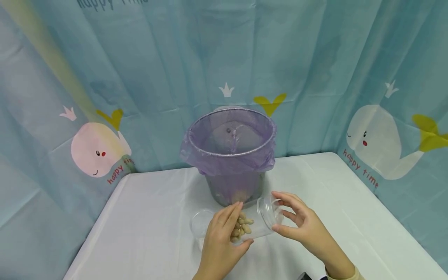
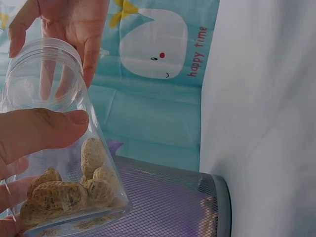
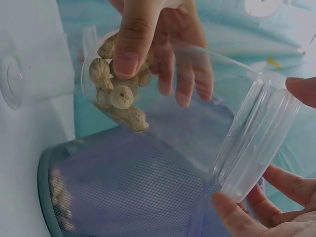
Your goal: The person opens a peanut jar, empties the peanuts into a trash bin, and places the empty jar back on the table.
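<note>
A clear plastic jar (image 1: 259,221) lies tilted above the table, its open mouth to the right. Peanuts in the shell (image 1: 243,227) are heaped at its closed end (image 2: 74,192) (image 3: 116,89). My left hand (image 1: 229,227) grips that peanut end, thumb (image 2: 44,131) on one side and fingers on the other. My right hand (image 1: 288,217) holds the threaded mouth rim (image 3: 256,148) between thumb and fingers. The jar hangs just in front of a mesh bin (image 1: 231,155) lined with a purple bag.
A clear lid (image 1: 200,224) lies flat on the white table (image 1: 147,217) left of my left hand. Some pale bits lie in the bin's bottom (image 3: 59,197). A blue whale-print curtain (image 1: 378,140) closes in the table at the back and both sides.
</note>
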### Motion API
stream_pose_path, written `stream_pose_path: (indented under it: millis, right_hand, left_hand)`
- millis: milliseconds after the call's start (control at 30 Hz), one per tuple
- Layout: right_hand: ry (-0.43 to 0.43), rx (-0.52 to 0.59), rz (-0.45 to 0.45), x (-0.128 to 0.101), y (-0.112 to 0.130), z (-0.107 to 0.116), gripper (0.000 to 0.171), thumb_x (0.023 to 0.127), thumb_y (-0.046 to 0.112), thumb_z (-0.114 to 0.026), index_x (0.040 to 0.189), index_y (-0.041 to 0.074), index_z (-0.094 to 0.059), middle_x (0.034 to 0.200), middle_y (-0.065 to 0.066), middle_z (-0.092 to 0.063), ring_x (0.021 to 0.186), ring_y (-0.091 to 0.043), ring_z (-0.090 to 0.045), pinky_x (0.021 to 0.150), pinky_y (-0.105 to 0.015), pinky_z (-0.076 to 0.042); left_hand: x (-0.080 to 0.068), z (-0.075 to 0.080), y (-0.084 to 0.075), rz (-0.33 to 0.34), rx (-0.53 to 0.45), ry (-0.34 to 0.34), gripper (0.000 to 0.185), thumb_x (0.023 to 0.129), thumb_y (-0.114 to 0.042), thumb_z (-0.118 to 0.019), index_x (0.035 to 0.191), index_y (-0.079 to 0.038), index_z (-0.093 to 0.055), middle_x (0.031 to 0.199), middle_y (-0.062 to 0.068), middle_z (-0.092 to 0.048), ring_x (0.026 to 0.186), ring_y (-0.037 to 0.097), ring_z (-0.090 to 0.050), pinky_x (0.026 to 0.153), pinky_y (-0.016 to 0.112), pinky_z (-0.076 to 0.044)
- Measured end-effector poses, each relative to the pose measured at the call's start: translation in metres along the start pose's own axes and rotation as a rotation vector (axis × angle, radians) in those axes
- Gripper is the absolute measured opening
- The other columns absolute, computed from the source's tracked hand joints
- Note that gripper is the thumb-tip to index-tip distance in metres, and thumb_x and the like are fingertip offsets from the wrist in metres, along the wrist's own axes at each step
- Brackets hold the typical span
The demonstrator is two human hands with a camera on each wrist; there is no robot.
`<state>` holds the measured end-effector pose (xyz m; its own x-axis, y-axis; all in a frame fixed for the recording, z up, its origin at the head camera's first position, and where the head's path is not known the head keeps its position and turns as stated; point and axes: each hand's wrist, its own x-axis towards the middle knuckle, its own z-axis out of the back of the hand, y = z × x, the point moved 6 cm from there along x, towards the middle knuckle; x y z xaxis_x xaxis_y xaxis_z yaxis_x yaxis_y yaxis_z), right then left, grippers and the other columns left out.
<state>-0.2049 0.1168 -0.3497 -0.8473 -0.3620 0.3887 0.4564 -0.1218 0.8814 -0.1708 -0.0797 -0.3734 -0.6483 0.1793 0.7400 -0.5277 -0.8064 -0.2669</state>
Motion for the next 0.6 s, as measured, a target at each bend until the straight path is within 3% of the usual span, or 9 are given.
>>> stream_pose_path:
  millis: [200,600]
  right_hand:
    - [-0.014,-0.004,-0.015,-0.0001,-0.0014,0.0030,0.060,0.087,0.001,-0.073,0.142,0.004,-0.050,0.139,0.012,-0.051,0.120,-0.004,-0.052,0.098,-0.011,-0.048]
    - [-0.049,0.050,-0.059,-0.0035,-0.0051,0.0100,0.059,0.088,-0.001,-0.071,0.142,0.000,-0.047,0.141,0.007,-0.052,0.120,-0.004,-0.053,0.097,-0.012,-0.050]
  left_hand:
    - [0.0020,-0.0006,0.0004,-0.002,-0.007,-0.006,0.108,0.048,-0.027,-0.101,0.144,-0.019,-0.052,0.132,-0.001,-0.063,0.119,0.015,-0.059,0.096,0.033,-0.055]
    - [0.0014,0.0041,0.0017,0.009,-0.005,-0.020,0.109,0.047,-0.025,-0.101,0.144,-0.019,-0.052,0.131,-0.001,-0.063,0.119,0.016,-0.058,0.096,0.035,-0.055]
